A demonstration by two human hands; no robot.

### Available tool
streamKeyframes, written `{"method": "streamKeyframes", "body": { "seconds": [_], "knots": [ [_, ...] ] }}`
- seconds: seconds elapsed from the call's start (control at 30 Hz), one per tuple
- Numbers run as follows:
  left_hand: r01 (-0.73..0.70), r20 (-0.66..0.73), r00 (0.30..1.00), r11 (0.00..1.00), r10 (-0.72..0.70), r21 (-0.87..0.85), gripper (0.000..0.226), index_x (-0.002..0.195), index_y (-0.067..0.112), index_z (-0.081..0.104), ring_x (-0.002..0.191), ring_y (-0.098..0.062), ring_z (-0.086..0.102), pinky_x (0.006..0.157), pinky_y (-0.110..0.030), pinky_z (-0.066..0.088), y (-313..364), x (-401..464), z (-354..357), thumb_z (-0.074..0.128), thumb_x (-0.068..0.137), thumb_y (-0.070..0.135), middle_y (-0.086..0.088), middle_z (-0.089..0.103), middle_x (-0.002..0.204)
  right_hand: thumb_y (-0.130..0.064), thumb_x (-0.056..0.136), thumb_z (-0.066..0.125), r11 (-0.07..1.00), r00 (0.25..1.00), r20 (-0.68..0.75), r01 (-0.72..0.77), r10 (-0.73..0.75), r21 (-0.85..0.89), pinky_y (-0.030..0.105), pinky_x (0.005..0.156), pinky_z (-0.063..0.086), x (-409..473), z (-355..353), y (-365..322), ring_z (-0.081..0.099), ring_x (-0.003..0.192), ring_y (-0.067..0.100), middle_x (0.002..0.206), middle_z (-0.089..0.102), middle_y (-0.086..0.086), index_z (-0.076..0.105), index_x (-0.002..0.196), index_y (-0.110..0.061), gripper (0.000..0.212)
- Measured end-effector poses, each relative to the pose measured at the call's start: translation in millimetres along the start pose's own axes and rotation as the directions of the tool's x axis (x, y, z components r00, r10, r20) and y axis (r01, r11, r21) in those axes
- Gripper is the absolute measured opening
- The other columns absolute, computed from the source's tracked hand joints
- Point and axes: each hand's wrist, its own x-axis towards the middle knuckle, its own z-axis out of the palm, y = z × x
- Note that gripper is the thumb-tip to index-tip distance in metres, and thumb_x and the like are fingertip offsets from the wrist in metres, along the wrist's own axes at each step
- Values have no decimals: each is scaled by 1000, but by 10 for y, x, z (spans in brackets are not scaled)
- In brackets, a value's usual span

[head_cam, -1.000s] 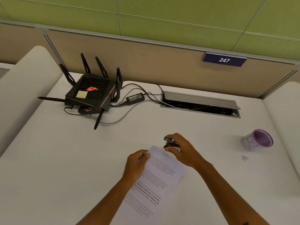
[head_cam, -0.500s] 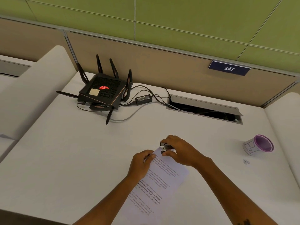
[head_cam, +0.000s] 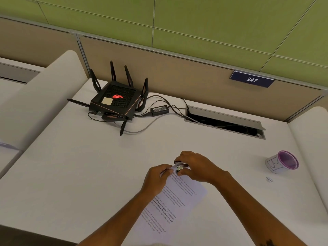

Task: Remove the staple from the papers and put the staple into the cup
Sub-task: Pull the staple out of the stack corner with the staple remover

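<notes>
now both hands (head_cam: 177, 173) pinch papers' (head_cam: 170, 205) corner.

bare desk (head_cam: 239, 162) between your right hand (head_cam: 198, 167) and the cup (head_cam: 282, 162), open path, router (head_cam: 115, 103) and cables (head_cam: 159, 103) well apart at back left

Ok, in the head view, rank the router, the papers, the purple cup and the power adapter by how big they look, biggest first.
1. Router with its antennas, and the papers: too alike to rank, and the papers lie nearer the camera.
2. Purple cup.
3. Power adapter.
</notes>
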Motion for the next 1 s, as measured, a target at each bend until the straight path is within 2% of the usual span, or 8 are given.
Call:
{"method": "streamKeyframes", "body": {
  "seconds": [0.17,0.3,0.4,0.57,0.7,0.83,0.93,1.0],
  "knots": [
    [-52,23,998,999,52,-3,22,116,22,77,88,-11,76,78,-26,62,-3,9,-19,62,105,34,4,80,101,-42,92,74,998,1000,0,14,-14,-59,28,82,51,16,-35,-46,59,102,10,114,66,-7,68,126,-24,39],
    [-66,25,998,998,66,18,24,115,20,78,86,-12,76,76,-24,61,-4,7,-35,61,105,35,3,80,100,-40,92,74,995,1000,-3,21,-21,-95,22,77,45,27,-54,-76,57,98,8,113,67,-7,70,124,-24,36],
    [-74,28,997,997,74,23,24,114,20,78,85,-13,76,76,-28,62,-11,4,-51,61,105,34,3,80,98,-40,92,74,994,1000,-7,22,-23,-110,23,77,47,33,-68,-107,51,94,4,112,68,-7,70,122,-25,34],
    [-76,28,997,997,75,22,24,114,22,78,84,-14,76,76,-30,63,-19,2,-78,61,105,36,5,80,97,-38,92,75,990,999,-14,28,-30,-139,19,74,41,28,-93,-144,59,99,10,111,68,-6,72,121,-24,32],
    [-80,26,997,996,78,48,25,114,20,77,83,-13,76,74,-26,63,-27,-2,-95,60,106,36,4,80,98,-37,94,73,986,999,-21,33,-36,-161,24,76,47,25,-111,-183,60,100,12,110,69,-6,73,120,-23,29],
    [-84,30,996,996,82,45,21,114,22,77,81,-7,73,70,-15,58,13,-13,-115,60,106,32,10,76,94,-34,95,72,981,999,-29,37,-43,-189,28,76,50,35,-107,-201,61,97,14,107,70,-5,74,117,-22,25],
    [-80,45,996,996,79,35,21,113,23,75,82,-7,74,71,-17,57,16,-18,-123,60,106,35,10,77,96,-33,95,72,978,998,-35,42,-50,-204,30,76,53,38,-103,-208,60,95,13,104,70,-6,75,115,-23,22],
    [-59,67,996,998,58,13,23,120,27,71,89,-9,74,76,-19,58,35,-17,-131,61,104,41,12,76,104,-31,95,72,976,997,-50,50,-62,-213,30,74,53,37,-90,-207,60,90,12,100,70,-5,75,112,-23,19]
  ]
}}
